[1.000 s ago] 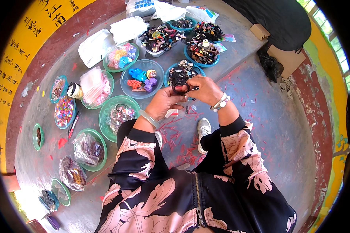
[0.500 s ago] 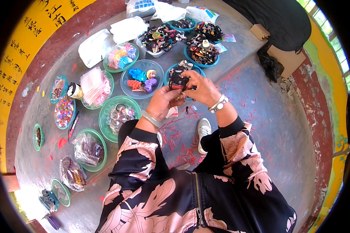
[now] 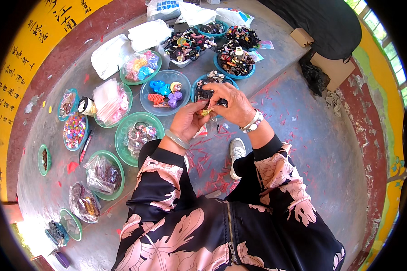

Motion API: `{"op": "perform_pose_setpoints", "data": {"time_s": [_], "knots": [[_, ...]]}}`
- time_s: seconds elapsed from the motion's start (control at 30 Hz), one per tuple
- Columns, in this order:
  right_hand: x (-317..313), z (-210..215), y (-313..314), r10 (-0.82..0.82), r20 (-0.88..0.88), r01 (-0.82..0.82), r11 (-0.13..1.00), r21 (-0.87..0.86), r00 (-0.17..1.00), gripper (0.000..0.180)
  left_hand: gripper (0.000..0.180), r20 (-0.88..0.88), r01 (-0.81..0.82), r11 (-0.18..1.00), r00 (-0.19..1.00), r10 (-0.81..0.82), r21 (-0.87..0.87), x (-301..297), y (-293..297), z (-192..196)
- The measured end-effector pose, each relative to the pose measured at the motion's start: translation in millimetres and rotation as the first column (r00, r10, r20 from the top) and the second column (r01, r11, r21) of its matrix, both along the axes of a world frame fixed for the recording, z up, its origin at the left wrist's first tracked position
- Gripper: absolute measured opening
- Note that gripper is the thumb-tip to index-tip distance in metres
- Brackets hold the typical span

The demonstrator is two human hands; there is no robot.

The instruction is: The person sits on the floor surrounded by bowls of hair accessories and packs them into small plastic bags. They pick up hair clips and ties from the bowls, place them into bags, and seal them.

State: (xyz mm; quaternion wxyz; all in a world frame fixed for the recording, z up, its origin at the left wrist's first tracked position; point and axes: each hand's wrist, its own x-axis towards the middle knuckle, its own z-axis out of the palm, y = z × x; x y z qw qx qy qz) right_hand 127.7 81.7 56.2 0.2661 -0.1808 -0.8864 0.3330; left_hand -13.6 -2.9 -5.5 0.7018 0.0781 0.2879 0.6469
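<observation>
Person wears a black jacket [image 3: 239, 230] printed with large pale-pink leaves and closed by a dark front zip [image 3: 230, 230], a pale green bangle [image 3: 177, 139] on the left wrist, a beaded bracelet [image 3: 253, 123] on the right, and a white shoe [image 3: 236, 153].

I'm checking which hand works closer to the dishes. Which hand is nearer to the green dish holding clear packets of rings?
Left. The left hand is just right of the green dish. The right hand is farther right, beyond the left hand, over the blue dish.
</observation>
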Motion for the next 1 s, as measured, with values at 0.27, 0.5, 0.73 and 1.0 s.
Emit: {"op": "perform_pose_setpoints", "data": {"time_s": [0.27,0.5,0.73,1.0], "knots": [[-4,-1,-1,0.09,-0.013,-0.089,0.994,0.063,0.996,0.049,0.014,0.04,0.056,0.998,0.998,-0.056,-0.003,-6,-4,-1],[-5,-24,7,0.021,-0.079,-0.022,1.0,-0.006,0.997,0.04,0.016,-0.157,0.026,1.0,0.987,-0.027,-0.007,-5,-2,-3],[-3,-23,9,-0.116,0.152,0.139,0.978,-0.156,0.982,0.042,0.021,-0.276,0.002,1.0,0.961,-0.007,-0.016,-2,-1,0],[6,-30,21,-0.08,0.064,0.098,0.924,-0.37,0.995,0.053,0.022,-0.45,0.106,0.994,0.887,-0.107,-0.027,8,0,-1]]}}
